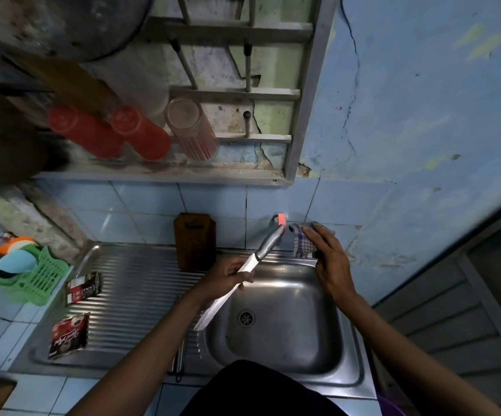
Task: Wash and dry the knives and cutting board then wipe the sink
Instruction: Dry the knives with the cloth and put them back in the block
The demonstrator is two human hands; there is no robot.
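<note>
My left hand (228,276) grips a long steel knife (213,307) by the blade near its middle, above the left rim of the sink (276,313). The handle points up toward the tap (280,222); the tip points down over the drainboard edge. At the back right corner of the sink, my right hand (328,265) presses a checked cloth (301,240) against the tiled wall beside the tap. A dark wooden cutting board (195,241) stands upright against the wall behind the drainboard. Another dark-handled utensil, possibly a knife (180,361), lies by my left forearm, mostly hidden.
Two dark sachets (82,288) (69,336) lie on the ribbed drainboard (141,295). A green basket (37,277) with coloured utensils sits far left. Overhead, a metal rack (213,94) holds two red cups (141,133) and a striped glass (192,129).
</note>
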